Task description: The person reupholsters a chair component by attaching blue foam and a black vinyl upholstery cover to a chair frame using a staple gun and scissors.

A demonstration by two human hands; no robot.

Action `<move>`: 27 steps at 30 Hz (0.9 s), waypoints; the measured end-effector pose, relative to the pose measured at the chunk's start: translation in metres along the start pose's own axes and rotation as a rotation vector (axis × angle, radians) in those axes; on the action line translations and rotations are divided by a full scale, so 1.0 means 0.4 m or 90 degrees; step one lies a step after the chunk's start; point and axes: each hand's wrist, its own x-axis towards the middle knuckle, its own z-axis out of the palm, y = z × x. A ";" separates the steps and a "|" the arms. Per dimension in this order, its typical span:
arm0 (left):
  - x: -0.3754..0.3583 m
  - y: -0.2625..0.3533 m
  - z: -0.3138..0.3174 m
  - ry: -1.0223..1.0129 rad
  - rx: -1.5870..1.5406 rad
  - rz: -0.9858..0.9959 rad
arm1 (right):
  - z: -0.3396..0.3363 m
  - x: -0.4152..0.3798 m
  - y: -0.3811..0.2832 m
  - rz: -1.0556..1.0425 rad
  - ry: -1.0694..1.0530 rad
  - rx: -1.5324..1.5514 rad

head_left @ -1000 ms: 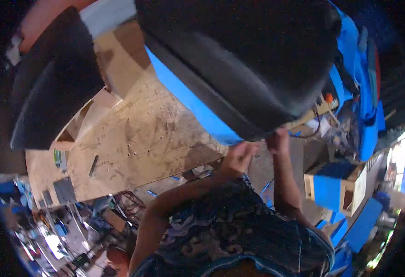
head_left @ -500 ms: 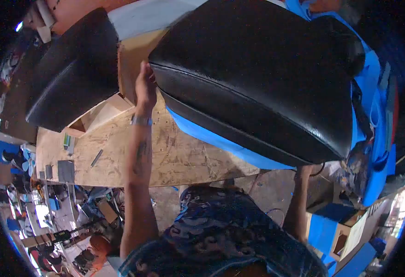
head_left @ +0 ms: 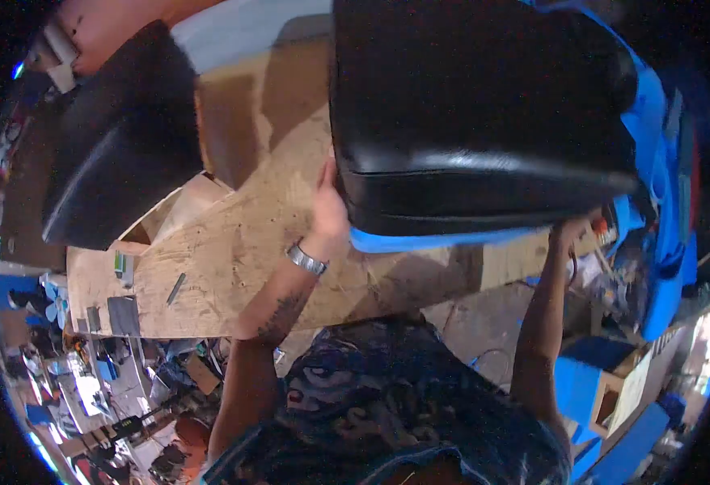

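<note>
Two hands hold a large black cushion (head_left: 484,113) above a scuffed wooden tabletop (head_left: 242,250). The left hand (head_left: 328,212), a metal watch (head_left: 306,259) on its wrist, presses flat against the cushion's lower left corner, fingers spread on it. The right hand (head_left: 572,233) grips the lower right corner from beneath; its fingers are partly hidden. A blue underside (head_left: 436,239) shows along the cushion's bottom edge. A second black cushion (head_left: 120,137) rests at the tabletop's far left, well apart from the first one.
</note>
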 end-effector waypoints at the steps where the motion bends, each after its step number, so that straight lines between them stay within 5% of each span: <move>1: -0.039 -0.023 0.041 0.029 0.082 0.095 | 0.004 0.049 0.064 -0.107 0.050 -0.285; 4: -0.068 -0.081 0.044 -0.007 0.087 0.041 | 0.045 0.104 -0.154 0.412 0.200 0.140; 7: -0.082 -0.095 0.032 -0.116 -0.035 -0.086 | 0.033 -0.071 -0.296 0.472 -0.020 0.371; 10: -0.088 -0.088 0.036 -0.183 -0.094 -0.148 | 0.066 -0.222 -0.561 0.721 -0.168 0.574; 12: -0.058 -0.093 -0.004 -0.232 -0.105 -0.162 | 0.101 -0.263 -0.660 0.801 -0.112 0.641; 18: -0.076 -0.084 -0.042 -0.342 -0.058 -0.298 | 0.125 -0.280 -0.726 0.832 -0.098 0.729; 24: -0.081 -0.099 -0.061 -0.370 0.083 -0.270 | 0.168 -0.323 -0.714 0.761 -0.229 0.851; 27: -0.112 -0.150 -0.068 -0.219 0.070 -0.224 | 0.190 -0.400 -0.641 0.672 -0.202 0.697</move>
